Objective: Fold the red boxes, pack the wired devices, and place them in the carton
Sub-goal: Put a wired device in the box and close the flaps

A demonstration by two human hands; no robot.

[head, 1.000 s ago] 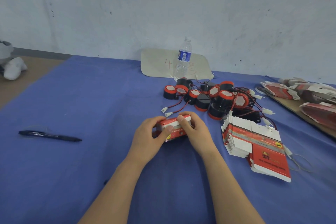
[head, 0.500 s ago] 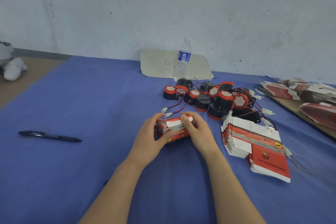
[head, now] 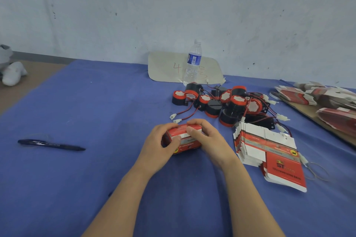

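Observation:
A folded red box [head: 187, 143] rests on the blue table at the centre. My left hand [head: 160, 146] grips its left end, thumb on the white flap. My right hand [head: 207, 139] curls over its right end and top, fingers on the flap. Behind the box lies a pile of black-and-red wired devices [head: 227, 103] with red and black leads and white plugs. To the right sits a stack of flat unfolded red boxes [head: 269, 152]. No carton shows in view.
A black pen [head: 51, 144] lies at the left on the blue cloth [head: 96, 111]. A water bottle [head: 192, 62] stands before a cardboard sheet [head: 165, 67] at the wall. More flat red boxes [head: 325, 102] sit on a board at the far right. A rubber band [head: 317, 171] lies beside the stack.
The box has been turned slightly in my hands and its white top flap pressed lower. Both hands stay on the box in nearly the same place.

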